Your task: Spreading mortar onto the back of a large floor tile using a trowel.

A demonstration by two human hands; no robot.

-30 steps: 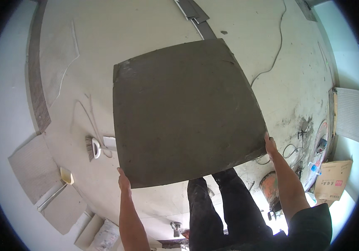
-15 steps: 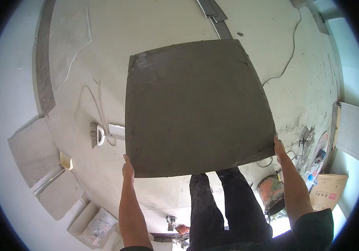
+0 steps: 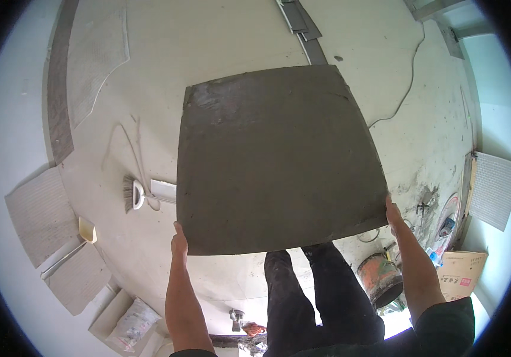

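Observation:
A large square floor tile (image 3: 279, 160), its upward face coated in smooth grey-brown mortar, is held up in front of me with its near edge toward my body. My left hand (image 3: 179, 243) is closed round the tile's left edge close to the near corner, thumb at the rim. On the opposite side, my right hand (image 3: 393, 215) grips the right edge near its corner. Most of the fingers are hidden under the tile. A shinier, paler patch shows in the mortar at the far left corner.
Left on the floor lie a broom (image 3: 136, 195) and a yellowish scoop (image 3: 87, 230). Textured tiles (image 3: 42, 214) lean on the left wall. At right stand a stained bucket (image 3: 380, 276) and a cardboard box (image 3: 461, 273). Grey strips (image 3: 303, 24) and a cable (image 3: 413, 77) lie ahead.
The tile's far edge sits slightly lower in view, and the surroundings have shifted a little left. Both hands keep their grip on the tile.

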